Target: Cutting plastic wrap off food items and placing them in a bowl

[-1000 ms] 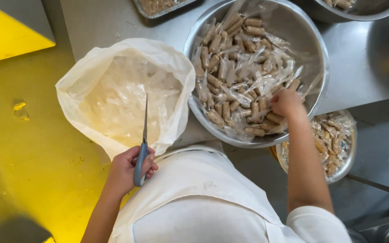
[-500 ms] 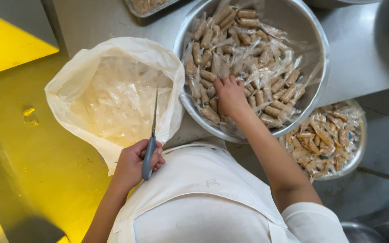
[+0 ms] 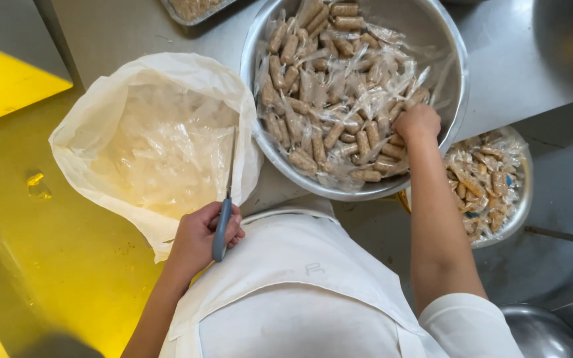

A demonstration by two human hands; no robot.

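My left hand (image 3: pixel 201 235) grips a thin knife (image 3: pixel 225 205) by its blue-grey handle, blade pointing away over the rim of a white plastic bag (image 3: pixel 107 113) full of clear film scraps. My right hand (image 3: pixel 418 123) reaches into a large steel bowl (image 3: pixel 455 99) and closes on the plastic-wrapped brown rolls (image 3: pixel 326 93) at its near right side. The fingers are buried among the wrappers, so exactly which roll they pinch is hidden.
A second, lower steel bowl (image 3: pixel 522 199) of wrapped rolls sits under the steel counter (image 3: pixel 518 59) at right. A tray (image 3: pixel 190 10) stands at the counter's far edge. Yellow floor (image 3: pixel 48 265) lies left. My white apron (image 3: pixel 300 292) fills the bottom.
My right hand moved from the bowl's middle back to its near right side. The left hand with the knife stayed put beside the bag.
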